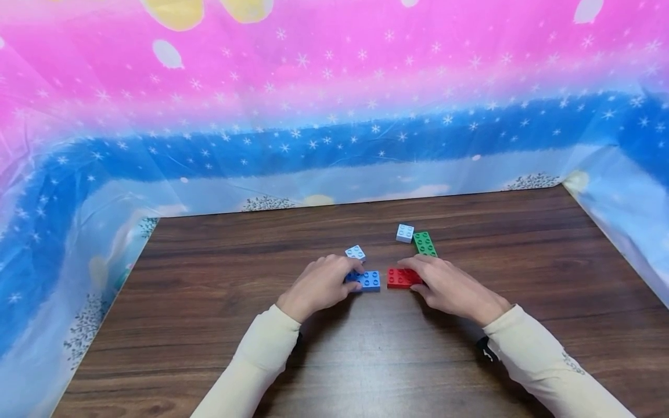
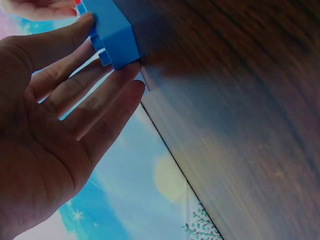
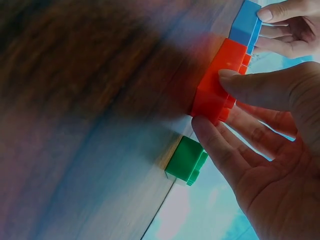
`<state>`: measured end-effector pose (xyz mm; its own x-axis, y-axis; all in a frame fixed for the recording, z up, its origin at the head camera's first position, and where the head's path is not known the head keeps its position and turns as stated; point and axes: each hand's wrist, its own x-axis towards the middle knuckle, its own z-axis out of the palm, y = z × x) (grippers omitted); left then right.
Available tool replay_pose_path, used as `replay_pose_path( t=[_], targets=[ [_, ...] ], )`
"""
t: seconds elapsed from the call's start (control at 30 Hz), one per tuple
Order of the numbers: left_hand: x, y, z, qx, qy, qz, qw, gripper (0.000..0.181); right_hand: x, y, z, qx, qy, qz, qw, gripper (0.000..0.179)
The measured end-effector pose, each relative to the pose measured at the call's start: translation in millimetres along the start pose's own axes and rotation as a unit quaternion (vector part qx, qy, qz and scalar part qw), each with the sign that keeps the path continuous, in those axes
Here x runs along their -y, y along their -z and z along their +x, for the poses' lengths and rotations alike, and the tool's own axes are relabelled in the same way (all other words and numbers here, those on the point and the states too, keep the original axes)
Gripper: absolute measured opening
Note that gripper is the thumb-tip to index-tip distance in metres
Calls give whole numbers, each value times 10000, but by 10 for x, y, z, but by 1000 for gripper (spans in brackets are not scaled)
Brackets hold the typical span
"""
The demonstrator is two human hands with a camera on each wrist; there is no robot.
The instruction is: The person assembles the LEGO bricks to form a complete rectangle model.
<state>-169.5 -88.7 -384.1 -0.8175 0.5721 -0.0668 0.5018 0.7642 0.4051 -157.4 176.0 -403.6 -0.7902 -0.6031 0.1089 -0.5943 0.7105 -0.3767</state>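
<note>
Both hands are at the middle of the wooden table. My left hand point(image 1: 323, 284) grips a blue toy building brick point(image 1: 372, 281) between thumb and fingers. My right hand point(image 1: 456, 288) holds a red building brick point(image 1: 399, 278) in the same way. The two bricks lie end to end with a narrow gap between them in the head view, studs upward. In the left wrist view the thumb is on one long side of the blue brick point(image 2: 112, 30). The right wrist view shows the thumb against the side of the red brick point(image 3: 217, 82).
A green brick point(image 1: 424, 243) lies just behind my right hand, beside a small pale brick point(image 1: 405, 233). Another small pale brick point(image 1: 355, 252) lies behind the blue one. A patterned cloth point(image 1: 334, 139) rises along the far edge of the table point(image 1: 219, 337).
</note>
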Motion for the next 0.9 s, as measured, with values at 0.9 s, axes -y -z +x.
replay_pose_path(
  t=[0.9],
  targets=[
    [-5, -8, -5, -186, -105, 301, 9993, 27, 48, -27, 88, -12, 26, 130, 9999, 49]
  ],
)
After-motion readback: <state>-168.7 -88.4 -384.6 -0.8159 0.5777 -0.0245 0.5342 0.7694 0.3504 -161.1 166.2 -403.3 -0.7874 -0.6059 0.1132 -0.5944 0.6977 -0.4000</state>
